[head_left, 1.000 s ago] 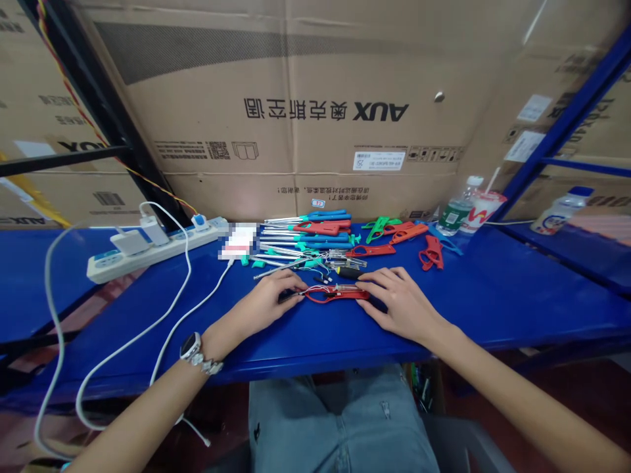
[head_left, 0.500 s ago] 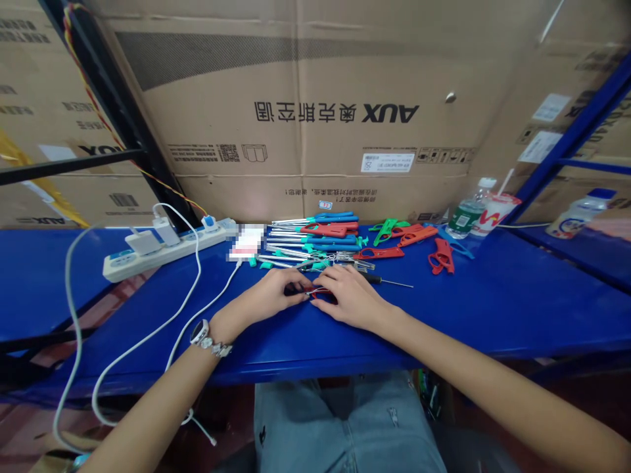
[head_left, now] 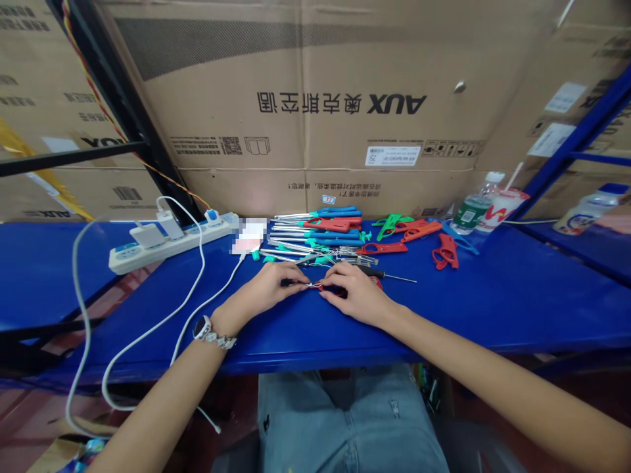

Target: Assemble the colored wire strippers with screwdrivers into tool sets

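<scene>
My left hand (head_left: pixel 273 284) is pinched at the fingertips on thin whitish wires (head_left: pixel 314 285) just above the table. Close beside it, my right hand (head_left: pixel 355 292) curls round a red plastic lighter handle (head_left: pixel 377 282), mostly hidden under the palm. A bit of red shows between the two sets of fingertips. Behind the right hand lies a screwdriver (head_left: pixel 394 276) with a black handle. Beyond the hands is a row of long-nosed lighters (head_left: pixel 340 234), with blue or red handles and metal tubes, and some loose wires and metal parts near them.
Red, orange and green handle shells (head_left: pixel 446 251) lie to the right. A water bottle (head_left: pixel 476 207), a paper cup (head_left: pixel 503 209) and another bottle (head_left: pixel 589 209) stand beyond. A power strip (head_left: pixel 172 243) with white cables is at left. Large cardboard boxes (head_left: pixel 335 151) rise behind the blue table (head_left: pixel 493 309).
Both hands have drawn slightly apart, and the left fingers are straighter on the wires. Part of the red handle now shows behind my right hand. The view has shifted a little.
</scene>
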The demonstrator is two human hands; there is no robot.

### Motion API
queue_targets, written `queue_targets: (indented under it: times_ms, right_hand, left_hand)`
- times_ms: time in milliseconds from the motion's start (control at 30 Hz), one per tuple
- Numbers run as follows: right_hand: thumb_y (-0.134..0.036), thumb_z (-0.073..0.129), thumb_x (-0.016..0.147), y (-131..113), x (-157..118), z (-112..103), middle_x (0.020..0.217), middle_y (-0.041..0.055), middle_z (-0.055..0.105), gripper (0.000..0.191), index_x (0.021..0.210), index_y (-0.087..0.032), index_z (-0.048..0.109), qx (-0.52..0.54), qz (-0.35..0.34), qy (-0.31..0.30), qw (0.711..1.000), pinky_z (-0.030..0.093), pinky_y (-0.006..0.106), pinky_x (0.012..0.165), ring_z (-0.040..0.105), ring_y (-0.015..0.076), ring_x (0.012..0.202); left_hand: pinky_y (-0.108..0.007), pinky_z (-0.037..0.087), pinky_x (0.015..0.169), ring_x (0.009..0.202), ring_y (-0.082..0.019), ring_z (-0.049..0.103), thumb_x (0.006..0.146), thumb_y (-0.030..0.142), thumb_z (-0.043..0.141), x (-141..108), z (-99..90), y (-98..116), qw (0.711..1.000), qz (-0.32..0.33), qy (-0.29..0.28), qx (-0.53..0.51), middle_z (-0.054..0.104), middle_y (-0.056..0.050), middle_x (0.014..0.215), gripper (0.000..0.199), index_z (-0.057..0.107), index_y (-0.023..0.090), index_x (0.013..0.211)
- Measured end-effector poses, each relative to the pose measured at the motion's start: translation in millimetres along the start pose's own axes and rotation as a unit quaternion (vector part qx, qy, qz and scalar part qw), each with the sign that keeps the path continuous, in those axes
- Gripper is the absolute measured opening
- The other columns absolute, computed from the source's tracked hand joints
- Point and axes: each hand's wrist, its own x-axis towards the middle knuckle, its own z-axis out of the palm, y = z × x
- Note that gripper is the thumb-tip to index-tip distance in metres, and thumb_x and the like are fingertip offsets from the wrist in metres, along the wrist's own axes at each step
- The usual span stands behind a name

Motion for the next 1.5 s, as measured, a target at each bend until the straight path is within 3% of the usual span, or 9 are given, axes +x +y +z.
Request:
queue_targets:
  times_ms: [233,1000,1300,1500]
  right_hand:
    - [-0.025,0.065,0.097,1.8,-2.0,3.5,0.103,0.0095,0.070,0.016,0.103,-0.019,0.079,-0.034,-0.030,0.014,0.999,0.054,0.043,0.092,0.063,0.0225,0.099]
    - [-0.025,0.063,0.099,-4.5,0.4,-1.8,0.099,0.0088,0.067,0.017,0.106,-0.018,0.077,-0.072,-0.014,-0.027,0.997,0.050,0.042,0.087,0.061,0.0234,0.097]
    - [-0.023,0.061,0.100,-5.3,0.2,-2.1,0.101,0.0096,0.066,0.026,0.122,-0.016,0.073,-0.066,-0.016,-0.036,0.997,0.050,0.044,0.089,0.058,0.0243,0.098]
    - [-0.026,0.063,0.099,-5.5,2.1,-2.4,0.097,0.0084,0.066,0.020,0.111,-0.018,0.078,-0.051,-0.004,-0.019,0.999,0.050,0.041,0.087,0.058,0.0232,0.094]
  left_hand:
    - [-0.038,0.056,0.092,0.096,-0.021,0.069,0.101,0.027,0.056,-3.8,5.2,4.3,0.999,0.013,0.017,0.027,0.073,-0.009,0.105,0.023,0.078,0.020,0.104]
    - [-0.039,0.056,0.092,0.102,-0.022,0.068,0.103,0.023,0.052,-5.6,11.5,4.8,0.999,0.021,0.015,0.048,0.070,-0.010,0.111,0.027,0.077,0.023,0.113]
    - [-0.038,0.054,0.095,0.105,-0.022,0.068,0.099,0.020,0.056,-7.8,10.0,6.8,0.999,-0.006,0.016,0.044,0.070,-0.008,0.113,0.022,0.073,0.022,0.113]
    - [-0.039,0.054,0.094,0.105,-0.023,0.067,0.100,0.022,0.055,-7.2,11.2,9.7,0.998,-0.010,0.011,0.054,0.069,-0.009,0.111,0.019,0.072,0.019,0.110]
